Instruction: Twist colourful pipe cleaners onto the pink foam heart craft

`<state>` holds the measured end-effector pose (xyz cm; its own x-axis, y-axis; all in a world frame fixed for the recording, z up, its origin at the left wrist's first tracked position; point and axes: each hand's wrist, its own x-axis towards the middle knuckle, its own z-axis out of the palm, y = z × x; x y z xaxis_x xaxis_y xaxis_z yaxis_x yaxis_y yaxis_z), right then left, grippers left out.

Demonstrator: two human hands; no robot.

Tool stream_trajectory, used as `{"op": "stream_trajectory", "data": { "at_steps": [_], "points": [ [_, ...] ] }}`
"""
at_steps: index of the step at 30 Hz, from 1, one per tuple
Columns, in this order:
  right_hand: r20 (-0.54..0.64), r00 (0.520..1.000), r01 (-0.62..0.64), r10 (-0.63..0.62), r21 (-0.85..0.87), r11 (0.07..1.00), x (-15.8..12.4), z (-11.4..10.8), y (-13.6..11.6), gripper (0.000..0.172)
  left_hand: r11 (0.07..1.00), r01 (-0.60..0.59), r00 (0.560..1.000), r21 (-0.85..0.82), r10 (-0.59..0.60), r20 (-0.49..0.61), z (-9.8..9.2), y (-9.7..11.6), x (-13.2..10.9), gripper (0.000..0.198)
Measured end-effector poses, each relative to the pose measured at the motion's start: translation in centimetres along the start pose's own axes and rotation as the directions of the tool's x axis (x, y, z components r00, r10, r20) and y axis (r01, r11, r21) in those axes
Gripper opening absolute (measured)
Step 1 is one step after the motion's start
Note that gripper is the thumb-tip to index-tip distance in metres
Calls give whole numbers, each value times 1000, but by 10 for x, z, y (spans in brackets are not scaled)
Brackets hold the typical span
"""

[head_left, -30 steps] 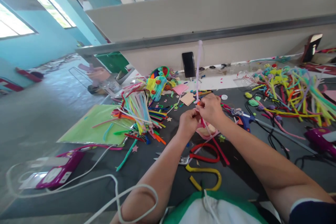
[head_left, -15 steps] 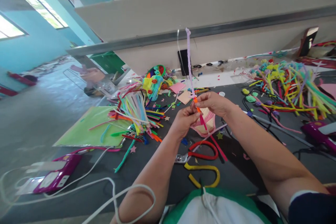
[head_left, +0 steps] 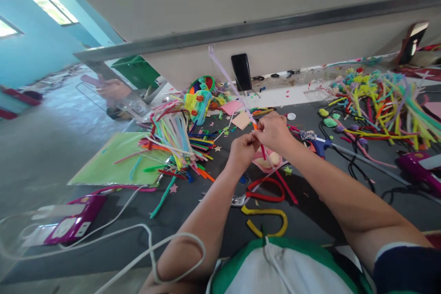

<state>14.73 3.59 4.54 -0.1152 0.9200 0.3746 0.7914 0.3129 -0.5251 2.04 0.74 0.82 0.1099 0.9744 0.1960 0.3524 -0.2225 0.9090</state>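
Note:
A long lilac pipe cleaner point(head_left: 227, 76) slants up and left from between my fingers. My right hand point(head_left: 274, 132) pinches its lower end, where a short orange piece point(head_left: 255, 126) shows. My left hand point(head_left: 243, 150) is closed just below, its fingertips meeting those of the right around the same stem. A magenta pipe cleaner end point(head_left: 263, 151) hangs beneath the fingers. What exactly each fingertip presses on is partly hidden. Below the hands lies a pink-edged pouch-like piece point(head_left: 268, 161), with red-handled scissors point(head_left: 266, 190) nearer to me.
Bundles of coloured pipe cleaners lie left point(head_left: 174, 135) and right point(head_left: 379, 105). A green sheet point(head_left: 110, 158), a purple power strip point(head_left: 82, 220) with a white cable point(head_left: 138, 227), a blue glue gun point(head_left: 321, 146) and a yellow scissors-like handle point(head_left: 284, 223) are on the table. A phone point(head_left: 241, 71) leans at the back.
The lilac pipe cleaner has tipped from upright to slanting left. My right hand has turned over, its back now more toward me, and moved slightly left; the view has shifted a little.

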Motion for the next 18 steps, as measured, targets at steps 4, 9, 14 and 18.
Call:
{"op": "stream_trajectory", "data": {
  "at_steps": [4, 9, 14, 18],
  "points": [
    [209, 978, -99, 27, 343, 934, 1, -5, 3, 14, 995, 36, 999, -98, -34, 24, -3, -2, 2, 21],
    [456, 868, -300, -198, 798, 522, 4, -21, 11, 23, 977, 47, 997, -207, -32, 71, -9, 2, 1, 23],
    [466, 869, -355, -164, 820, 448, 6, -17, 15, 24, 958, 68, 992, -279, -35, 121, -8, 4, -1, 24],
    [389, 917, -270, -87, 767, 582, 6, -10, 16, 26, 971, 60, 992, -230, -33, 120, -7, 4, -1, 25]
  ]
}}
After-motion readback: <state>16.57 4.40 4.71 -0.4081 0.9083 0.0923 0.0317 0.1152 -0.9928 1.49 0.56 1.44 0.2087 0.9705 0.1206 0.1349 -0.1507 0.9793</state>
